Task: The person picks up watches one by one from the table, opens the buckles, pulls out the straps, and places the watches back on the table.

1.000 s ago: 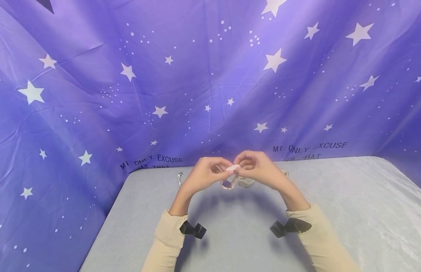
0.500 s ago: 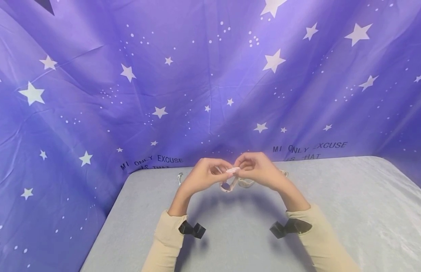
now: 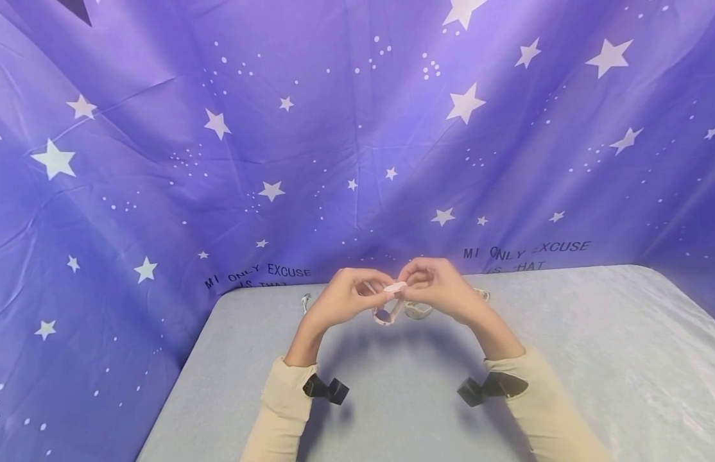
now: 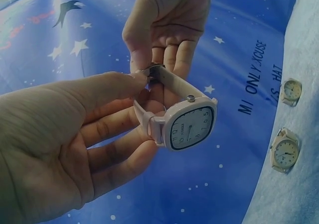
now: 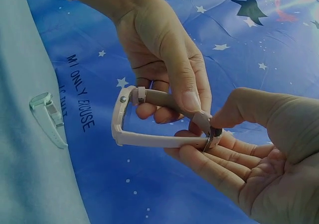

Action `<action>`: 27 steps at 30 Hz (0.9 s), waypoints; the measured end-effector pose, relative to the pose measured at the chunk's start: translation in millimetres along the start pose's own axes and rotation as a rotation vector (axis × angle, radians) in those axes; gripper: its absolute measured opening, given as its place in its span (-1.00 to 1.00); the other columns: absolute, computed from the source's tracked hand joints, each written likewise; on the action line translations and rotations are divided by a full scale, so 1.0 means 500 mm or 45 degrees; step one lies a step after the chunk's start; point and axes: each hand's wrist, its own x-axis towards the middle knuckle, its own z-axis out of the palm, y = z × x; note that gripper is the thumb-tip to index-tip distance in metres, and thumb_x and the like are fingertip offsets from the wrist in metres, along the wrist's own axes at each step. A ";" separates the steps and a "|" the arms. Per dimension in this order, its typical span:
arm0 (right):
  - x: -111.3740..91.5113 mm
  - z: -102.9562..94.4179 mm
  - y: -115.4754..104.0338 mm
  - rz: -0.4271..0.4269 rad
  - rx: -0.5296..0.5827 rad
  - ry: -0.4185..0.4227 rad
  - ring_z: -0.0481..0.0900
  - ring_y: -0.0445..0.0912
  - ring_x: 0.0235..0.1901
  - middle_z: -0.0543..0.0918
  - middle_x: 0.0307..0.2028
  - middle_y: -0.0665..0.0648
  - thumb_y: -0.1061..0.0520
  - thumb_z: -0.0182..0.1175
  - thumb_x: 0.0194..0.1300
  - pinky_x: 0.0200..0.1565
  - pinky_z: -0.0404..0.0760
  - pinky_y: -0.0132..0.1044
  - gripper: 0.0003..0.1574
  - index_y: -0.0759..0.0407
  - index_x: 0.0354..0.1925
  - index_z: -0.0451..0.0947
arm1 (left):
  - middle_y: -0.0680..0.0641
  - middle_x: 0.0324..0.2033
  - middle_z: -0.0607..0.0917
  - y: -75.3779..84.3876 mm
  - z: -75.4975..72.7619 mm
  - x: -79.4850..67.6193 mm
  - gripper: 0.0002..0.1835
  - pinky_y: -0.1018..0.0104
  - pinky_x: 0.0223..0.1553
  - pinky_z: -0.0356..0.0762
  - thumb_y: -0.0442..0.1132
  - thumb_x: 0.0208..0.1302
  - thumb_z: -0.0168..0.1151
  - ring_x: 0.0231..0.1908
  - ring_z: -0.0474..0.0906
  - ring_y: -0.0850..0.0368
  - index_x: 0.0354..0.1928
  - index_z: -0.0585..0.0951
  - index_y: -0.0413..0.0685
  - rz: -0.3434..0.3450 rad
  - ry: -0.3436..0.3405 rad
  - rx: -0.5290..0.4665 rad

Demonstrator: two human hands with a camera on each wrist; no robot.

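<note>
Pink watch (image 4: 174, 129), held above the table (image 3: 594, 372): presumably light, with a pliant strap (image 4: 182, 87) and a hard, scratchable case; best gripped by the strap. The strap is pinched by the left hand (image 3: 348, 298), its buckle (image 5: 213, 135) by the right hand (image 3: 441, 292). Compared with one second earlier, the watch is suspended slightly lower.

Left grip (image 4: 62, 139) and right grip (image 4: 169, 22) pinch a pale pink watch (image 4: 192, 127) by its strap (image 4: 178, 86) near the dark clasp (image 4: 157, 73); two more watches (image 4: 285, 154) lie apart on the counter (image 4: 303, 194)
</note>
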 end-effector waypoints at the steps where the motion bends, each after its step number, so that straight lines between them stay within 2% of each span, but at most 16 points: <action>1: 0.000 0.000 0.000 0.002 0.003 0.000 0.72 -0.06 -0.26 0.75 -0.24 0.28 0.34 0.35 0.17 -0.11 0.75 -0.25 -0.74 0.40 -0.14 0.59 | -0.03 -0.35 0.79 0.000 0.000 0.000 -0.77 0.35 -0.33 0.66 -0.21 0.28 0.44 -0.41 0.65 0.24 -0.04 0.77 -0.03 0.001 -0.001 0.000; 7: 0.000 -0.004 0.000 0.002 0.009 -0.030 0.72 -0.03 -0.25 0.76 -0.24 0.27 0.27 0.39 0.19 -0.11 0.75 -0.17 -0.74 0.36 -0.16 0.62 | 0.01 -0.35 0.79 0.001 -0.004 -0.003 -0.79 0.32 -0.29 0.67 -0.20 0.29 0.43 -0.36 0.66 0.21 -0.05 0.78 0.01 0.021 -0.038 -0.029; 12: 0.001 -0.010 0.003 0.067 0.090 -0.067 0.73 0.00 -0.24 0.75 -0.22 0.27 0.28 0.37 0.21 -0.15 0.78 -0.16 -0.72 0.39 -0.12 0.61 | -0.03 -0.33 0.80 0.006 -0.008 -0.005 -0.79 0.32 -0.26 0.69 -0.22 0.29 0.42 -0.35 0.67 0.19 -0.05 0.77 -0.03 0.037 -0.059 -0.048; 19: 0.002 -0.011 0.001 0.119 0.111 -0.047 0.75 0.00 -0.29 0.76 -0.24 0.26 0.25 0.37 0.21 -0.13 0.78 -0.12 -0.68 0.39 -0.10 0.57 | -0.04 -0.34 0.80 0.008 -0.007 -0.004 -0.79 0.33 -0.30 0.68 -0.22 0.30 0.41 -0.35 0.67 0.22 -0.04 0.77 -0.05 0.045 -0.039 -0.038; 27: -0.002 -0.006 -0.006 0.081 0.082 -0.058 0.74 0.15 -0.20 0.75 -0.22 0.26 0.28 0.36 0.20 -0.15 0.78 -0.16 -0.67 0.37 -0.06 0.57 | -0.01 -0.38 0.79 0.007 -0.006 -0.005 -0.79 0.34 -0.35 0.67 -0.20 0.29 0.43 -0.41 0.67 0.21 -0.06 0.78 -0.02 0.020 -0.041 -0.048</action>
